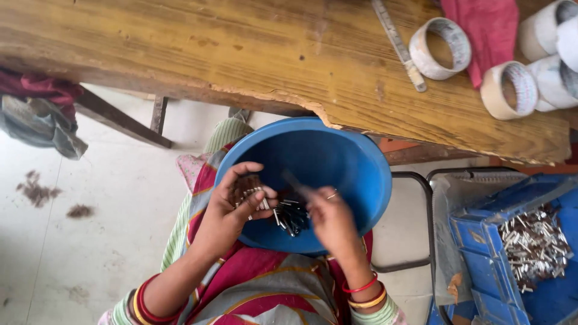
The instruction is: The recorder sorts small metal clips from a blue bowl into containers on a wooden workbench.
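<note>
Hands over round blue plastic basin (337, 162) on lap | left hand (232, 207) fingers curled, pinching bunch of small metal pins (256, 197) | right hand (328, 219) blurred, fingers' grip unclear | wooden worktop (241, 54) above

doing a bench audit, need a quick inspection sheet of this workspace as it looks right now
surface: worn wooden table, front edge chipped.
job's things: blue plastic basin on the person's lap, small dark and silvery metal pieces inside.
clutter: tape rolls, metal ruler, red cloth on the table.
grippers: left hand holds a bunch of small pieces; right hand pinches something thin, blurred.
cables: nothing seen.
surroundings: blue crate of silvery metal parts at the person's right; brown clumps on the pale floor; bundled cloth under the table.
</note>
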